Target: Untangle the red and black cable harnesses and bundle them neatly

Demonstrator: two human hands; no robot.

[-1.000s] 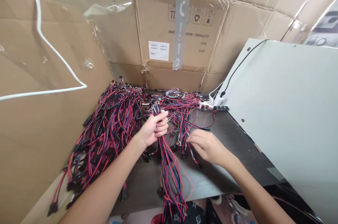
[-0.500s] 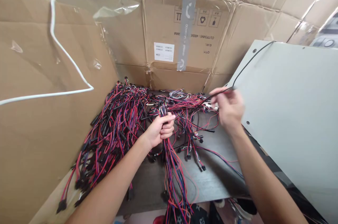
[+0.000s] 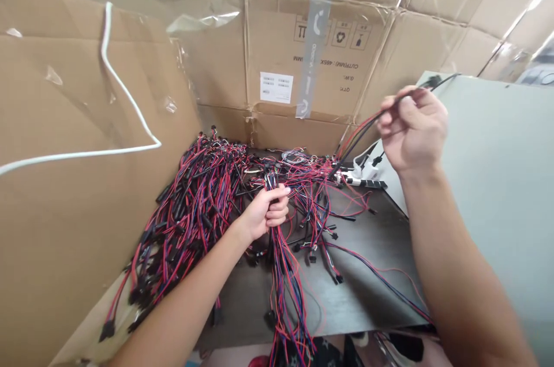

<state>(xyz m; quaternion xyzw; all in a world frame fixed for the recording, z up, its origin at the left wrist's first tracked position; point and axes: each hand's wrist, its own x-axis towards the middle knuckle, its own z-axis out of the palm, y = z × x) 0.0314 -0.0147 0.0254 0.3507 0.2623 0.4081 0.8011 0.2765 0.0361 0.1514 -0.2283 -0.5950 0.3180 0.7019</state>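
Left hand closed in a firm fist around a bundle of red and blue wires, which hangs down below the fist. Right hand, raised up and to the right of it, pinches a few black-sleeved wires narrowly; these slant down-left into the wire tangle just beyond the left hand.

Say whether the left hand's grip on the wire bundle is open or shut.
Shut: the left hand's grip curls around the red and blue wire bundle, fingers closed.
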